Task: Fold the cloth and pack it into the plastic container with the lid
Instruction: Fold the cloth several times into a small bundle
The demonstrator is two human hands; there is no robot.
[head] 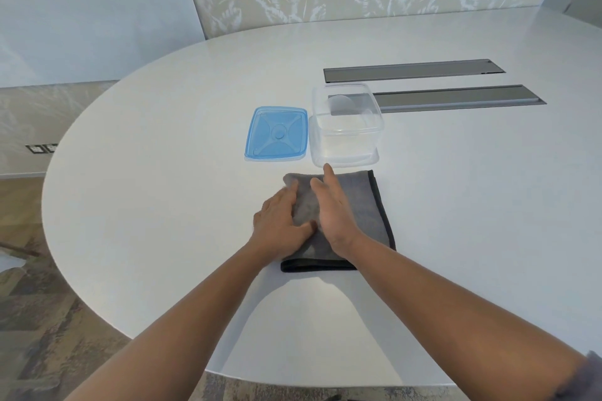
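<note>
A grey cloth with a dark hem lies folded on the white table, its long side running away from me. My left hand rests flat on the cloth's left part, fingers spread. My right hand lies on the cloth beside it, palm turned inward, fingers stretched toward the container. Just beyond the cloth stands the clear plastic container, open and empty. The blue lid lies flat to the container's left.
The white oval table curves away at the left and near edges. Two grey recessed strips run across the table behind the container. A patterned wall panel stands beyond the far edge.
</note>
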